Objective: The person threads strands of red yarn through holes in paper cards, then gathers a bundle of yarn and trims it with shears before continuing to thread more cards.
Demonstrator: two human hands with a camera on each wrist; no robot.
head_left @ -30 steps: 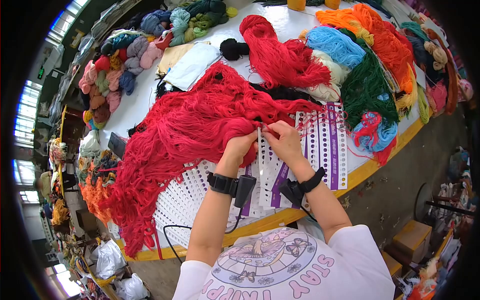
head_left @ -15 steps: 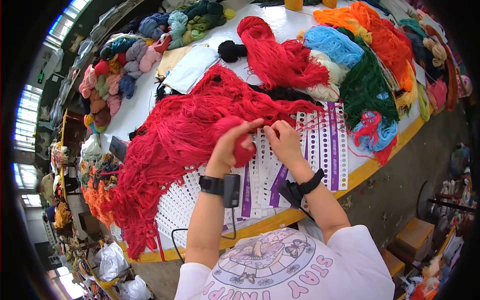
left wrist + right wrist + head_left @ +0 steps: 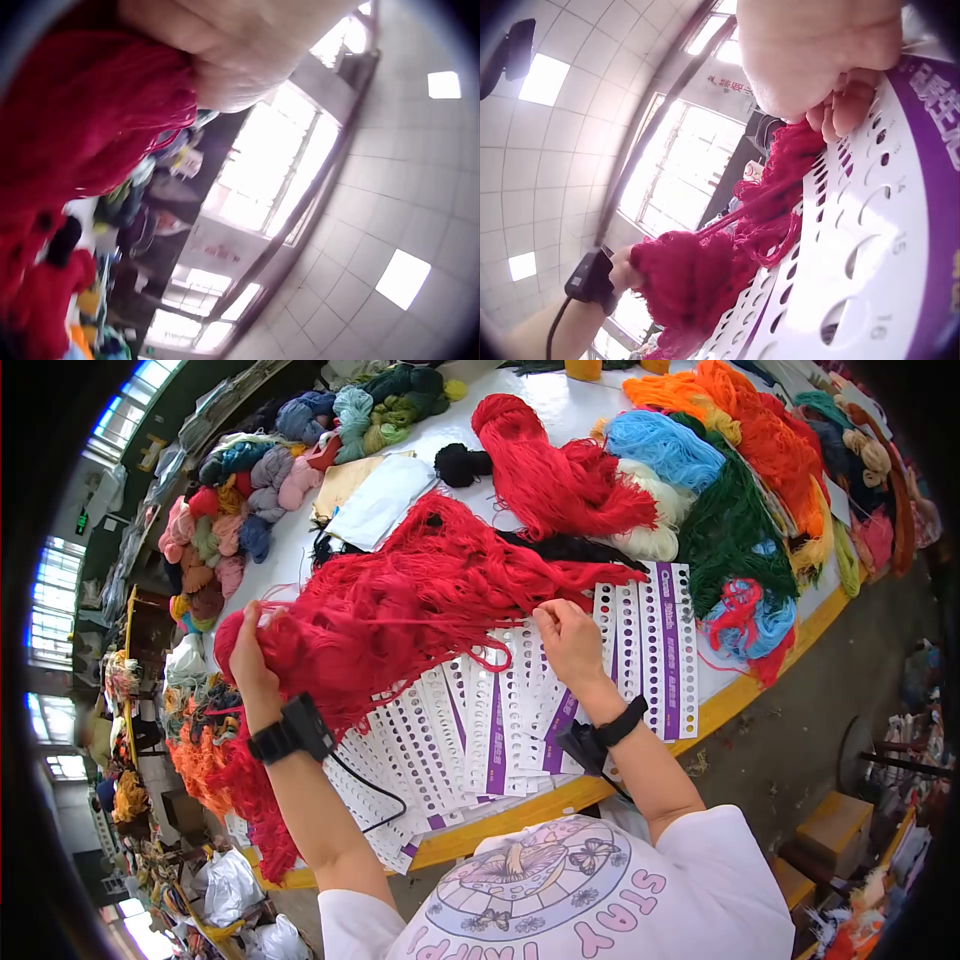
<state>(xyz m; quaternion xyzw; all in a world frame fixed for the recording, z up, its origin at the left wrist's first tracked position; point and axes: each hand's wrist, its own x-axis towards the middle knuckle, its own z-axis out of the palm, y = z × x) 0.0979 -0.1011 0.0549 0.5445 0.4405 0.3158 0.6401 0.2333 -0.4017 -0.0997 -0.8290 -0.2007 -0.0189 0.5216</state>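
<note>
A large heap of loose red yarn [image 3: 410, 585] spreads over the left and middle of the table. At its left side my left hand [image 3: 256, 668] grips a thick bunch of red yarn, which also bulges out from the palm [image 3: 255, 52] in the left wrist view. Red strands [image 3: 724, 222] stretch from that bunch toward my right hand [image 3: 574, 646]. The right hand's fingers are curled, with thumb and forefinger pinched at the strands' end beside the cards. White punched cards [image 3: 480, 710] with purple bands lie fanned beneath the yarn and right hand.
Another red skein [image 3: 540, 460] lies farther back, beside a black yarn bundle [image 3: 462, 464]. Blue [image 3: 665, 450], dark green [image 3: 735, 530] and orange yarn [image 3: 770, 450] pile up at right. A white cloth [image 3: 385, 500] lies behind the heap. The table's yellow edge [image 3: 560, 797] runs in front.
My left hand has left the right hand's side and swung far left, drawing the red yarn bunch with it and uncovering more cards. The right hand has stayed nearly in place.
</note>
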